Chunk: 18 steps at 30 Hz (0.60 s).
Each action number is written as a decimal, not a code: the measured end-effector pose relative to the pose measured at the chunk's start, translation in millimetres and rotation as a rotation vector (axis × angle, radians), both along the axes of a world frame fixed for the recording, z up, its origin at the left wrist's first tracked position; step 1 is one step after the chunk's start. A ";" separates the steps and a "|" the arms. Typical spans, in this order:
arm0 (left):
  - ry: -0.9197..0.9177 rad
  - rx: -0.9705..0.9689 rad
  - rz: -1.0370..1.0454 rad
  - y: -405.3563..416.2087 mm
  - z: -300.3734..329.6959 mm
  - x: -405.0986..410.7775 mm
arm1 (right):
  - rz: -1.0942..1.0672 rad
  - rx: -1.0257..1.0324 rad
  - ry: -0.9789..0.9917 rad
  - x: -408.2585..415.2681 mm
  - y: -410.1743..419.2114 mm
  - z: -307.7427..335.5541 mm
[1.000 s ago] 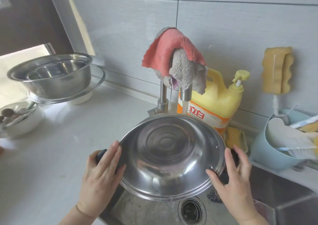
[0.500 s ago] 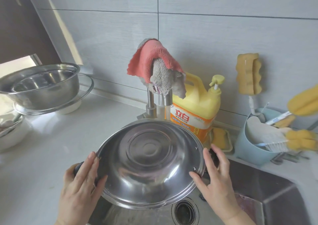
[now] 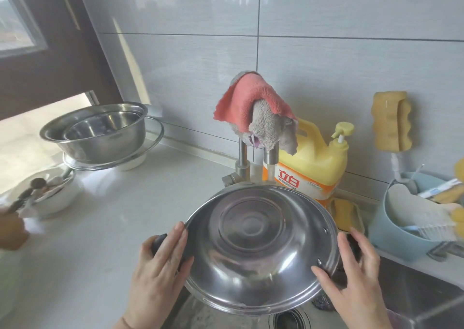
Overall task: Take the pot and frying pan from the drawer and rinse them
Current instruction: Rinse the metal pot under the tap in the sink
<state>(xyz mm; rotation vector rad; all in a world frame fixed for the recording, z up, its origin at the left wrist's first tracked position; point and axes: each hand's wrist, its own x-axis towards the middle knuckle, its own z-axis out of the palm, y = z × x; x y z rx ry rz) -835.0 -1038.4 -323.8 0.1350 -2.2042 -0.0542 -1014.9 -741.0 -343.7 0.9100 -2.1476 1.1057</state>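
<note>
I see the pale tabletop (image 3: 105, 228), then the steel pot (image 3: 258, 248) tilted over the sink (image 3: 414, 286) below the faucet (image 3: 244, 157). My left hand (image 3: 160, 271) and right hand (image 3: 356, 276) clasp its black side handles, fingers wrapped on.

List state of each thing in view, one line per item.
pot: tilted, empty, held over sink
left hand: gripping pot's left handle
right hand: gripping pot's right side
faucet: no water running
cloth: draped over faucet
steel bowls: nested, upright
soap bottle: upright
</note>
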 end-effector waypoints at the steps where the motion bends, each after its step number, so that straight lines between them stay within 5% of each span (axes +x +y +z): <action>1: -0.006 0.002 -0.006 1.1 0.4 -1.7 | -0.008 -0.004 -0.006 0.1 2.3 0.7; 18: 0.010 -0.039 -0.115 17.1 9.2 -53.7 | -0.164 -0.015 0.059 -25.7 31.8 0.3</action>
